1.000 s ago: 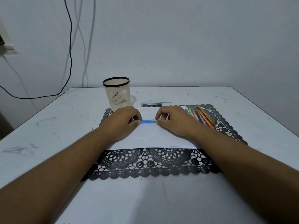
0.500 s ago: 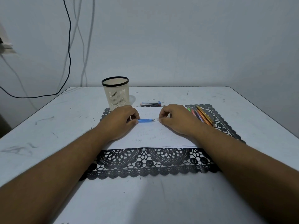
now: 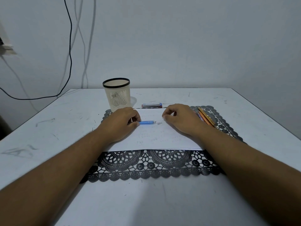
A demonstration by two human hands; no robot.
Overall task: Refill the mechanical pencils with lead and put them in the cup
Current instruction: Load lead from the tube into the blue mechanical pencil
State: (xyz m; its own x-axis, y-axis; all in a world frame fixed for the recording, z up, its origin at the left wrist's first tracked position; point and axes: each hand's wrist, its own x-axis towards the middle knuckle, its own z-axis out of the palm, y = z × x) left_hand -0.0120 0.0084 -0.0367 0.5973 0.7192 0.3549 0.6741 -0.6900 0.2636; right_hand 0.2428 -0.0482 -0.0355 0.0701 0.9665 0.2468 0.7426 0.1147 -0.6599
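Note:
A blue mechanical pencil (image 3: 146, 122) lies on the white paper (image 3: 156, 137), pointing left to right. My left hand (image 3: 122, 123) grips its left end with curled fingers. A tiny pale piece (image 3: 159, 123) lies on the paper just off the pencil's right end. My right hand (image 3: 177, 119) rests on the paper to the right, apart from the pencil, with its fingers curled and thumb against fingertip; whether it pinches anything is hidden. The cream cup (image 3: 117, 94) with a black rim stands behind my left hand. A small lead case (image 3: 151, 105) lies behind the paper.
Several coloured pencils (image 3: 205, 117) lie on the black lace mat (image 3: 146, 165) beside my right wrist. The grey table (image 3: 48, 128) runs to a wall at the back, where cables (image 3: 70, 46) hang on the left.
My right hand has let go of the pencil's right end and drawn away to the right. A tiny pale piece now lies by that end. My left hand keeps its grip.

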